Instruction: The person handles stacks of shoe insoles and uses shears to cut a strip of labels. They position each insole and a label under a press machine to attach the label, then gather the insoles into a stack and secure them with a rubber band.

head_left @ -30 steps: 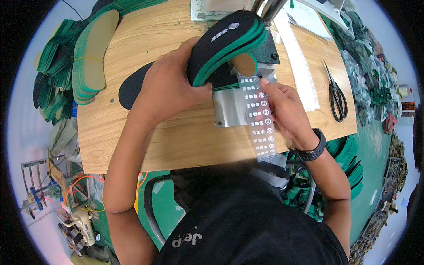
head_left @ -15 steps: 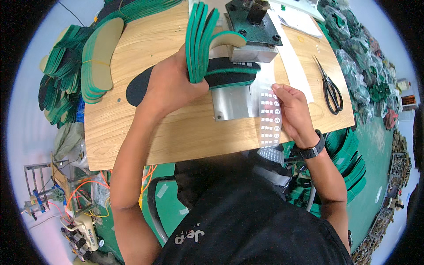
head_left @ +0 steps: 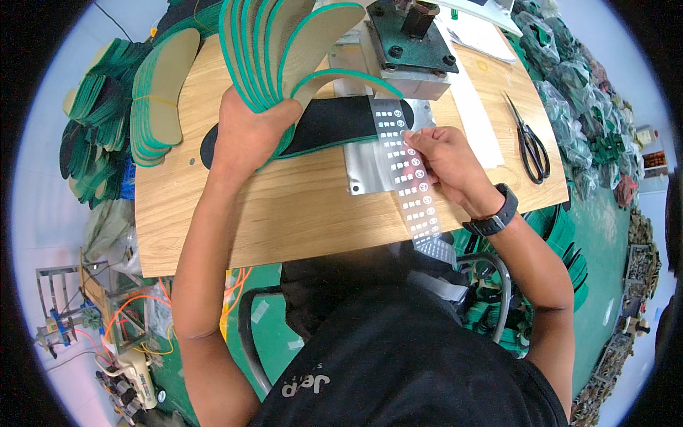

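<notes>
My left hand (head_left: 249,135) is closed round a fan of shoe insoles (head_left: 274,53) with tan faces and green edges. Beneath them a black-faced insole (head_left: 331,122) with a green edge lies partly over the metal plate (head_left: 364,174) of a press. The press's dark upper block (head_left: 413,39) stands just beyond the insole's right end. My right hand (head_left: 455,167) pinches a clear film strip (head_left: 410,186) printed with rows of white marks. The strip's upper end lies across the right end of the black insole, and its lower end hangs over the table edge.
Black-handled scissors (head_left: 533,146) lie on the right of the wooden table (head_left: 284,228). Banded insoles (head_left: 160,107) are stacked at the left edge. White paper (head_left: 466,107) lies right of the press. Bagged bundles (head_left: 573,92) are piled on the floor at the right.
My left hand has moved slightly left, and the insoles have spread and turned their tan faces up. My right hand has brought the film strip left, over the black insole.
</notes>
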Motion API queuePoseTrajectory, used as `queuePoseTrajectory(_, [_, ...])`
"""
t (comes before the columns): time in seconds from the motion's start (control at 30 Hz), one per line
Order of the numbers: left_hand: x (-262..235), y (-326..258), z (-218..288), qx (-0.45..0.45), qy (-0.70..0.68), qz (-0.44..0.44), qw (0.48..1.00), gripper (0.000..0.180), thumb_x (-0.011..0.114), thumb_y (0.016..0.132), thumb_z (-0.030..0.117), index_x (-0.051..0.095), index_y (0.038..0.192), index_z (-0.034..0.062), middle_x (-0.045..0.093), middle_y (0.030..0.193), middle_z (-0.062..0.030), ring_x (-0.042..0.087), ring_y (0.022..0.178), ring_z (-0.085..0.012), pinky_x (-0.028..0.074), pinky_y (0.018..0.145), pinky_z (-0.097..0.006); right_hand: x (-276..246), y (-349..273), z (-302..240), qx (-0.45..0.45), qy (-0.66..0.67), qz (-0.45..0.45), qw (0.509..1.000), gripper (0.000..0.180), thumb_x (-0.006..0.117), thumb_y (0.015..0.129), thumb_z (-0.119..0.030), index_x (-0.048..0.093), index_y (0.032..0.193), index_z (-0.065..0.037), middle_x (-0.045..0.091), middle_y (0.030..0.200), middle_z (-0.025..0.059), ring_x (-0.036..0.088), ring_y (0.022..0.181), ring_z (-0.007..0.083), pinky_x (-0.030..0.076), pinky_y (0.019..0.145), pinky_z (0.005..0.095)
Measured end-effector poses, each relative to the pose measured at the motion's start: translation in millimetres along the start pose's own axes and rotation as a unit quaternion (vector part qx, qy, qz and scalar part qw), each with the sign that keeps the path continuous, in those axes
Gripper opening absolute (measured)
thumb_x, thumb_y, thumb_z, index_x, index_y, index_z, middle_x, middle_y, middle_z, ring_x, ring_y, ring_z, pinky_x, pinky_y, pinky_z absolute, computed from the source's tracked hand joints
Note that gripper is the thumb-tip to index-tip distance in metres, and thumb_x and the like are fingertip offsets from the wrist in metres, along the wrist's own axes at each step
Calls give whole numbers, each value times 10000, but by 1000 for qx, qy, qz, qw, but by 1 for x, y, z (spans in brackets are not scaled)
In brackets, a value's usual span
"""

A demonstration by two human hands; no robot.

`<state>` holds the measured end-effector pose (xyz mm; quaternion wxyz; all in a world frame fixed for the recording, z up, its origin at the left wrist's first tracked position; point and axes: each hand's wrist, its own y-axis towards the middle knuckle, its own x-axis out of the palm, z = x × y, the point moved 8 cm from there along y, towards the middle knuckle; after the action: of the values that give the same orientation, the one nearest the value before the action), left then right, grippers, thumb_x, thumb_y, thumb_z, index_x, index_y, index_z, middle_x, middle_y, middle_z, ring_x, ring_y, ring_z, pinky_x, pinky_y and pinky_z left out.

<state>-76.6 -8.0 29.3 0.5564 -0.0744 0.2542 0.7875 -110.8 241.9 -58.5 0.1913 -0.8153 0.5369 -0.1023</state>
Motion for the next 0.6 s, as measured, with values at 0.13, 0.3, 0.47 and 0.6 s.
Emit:
queuePoseTrajectory(0.13, [2, -1, 0, 13, -9, 5, 1000, 185, 620, 675, 87, 607, 833, -7, 615, 710, -113, 569, 655, -184, 480, 665, -321, 1, -1, -2, 7, -8, 4, 1000, 253, 542, 921, -188, 596, 781, 16, 617, 603, 90, 582, 451, 113, 452, 372, 216])
queuePoseTrajectory(0.3, [6, -4, 1, 16, 19, 17, 1000, 192, 612, 687, 74, 605, 863, -4, 624, 739, -123, 573, 661, -193, 482, 665, -326, -1, 1, 0, 19, 3, 12, 1000, 262, 550, 917, -191, 590, 752, 9, 594, 578, 75, 571, 444, 111, 445, 360, 218])
queuePoseTrajectory(0.47, [12, -9, 2, 38, 52, 24, 998, 274, 638, 697, 85, 592, 956, 10, 636, 789, -136, 589, 689, -216, 484, 685, -330, -1, 1, 1, 19, -15, 1, 1000, 279, 561, 918, -221, 587, 762, 8, 588, 576, 73, 549, 428, 111, 439, 356, 220])
queuePoseTrajectory(0.6, [26, -7, 1, 8, 65, -62, 996, 480, 684, 676, 140, 539, 1118, 24, 640, 865, -158, 614, 783, -291, 484, 762, -355, -1, -1, 1, 15, 21, 8, 1000, 307, 561, 918, -252, 588, 763, 11, 593, 584, 70, 587, 467, 119, 436, 360, 223])
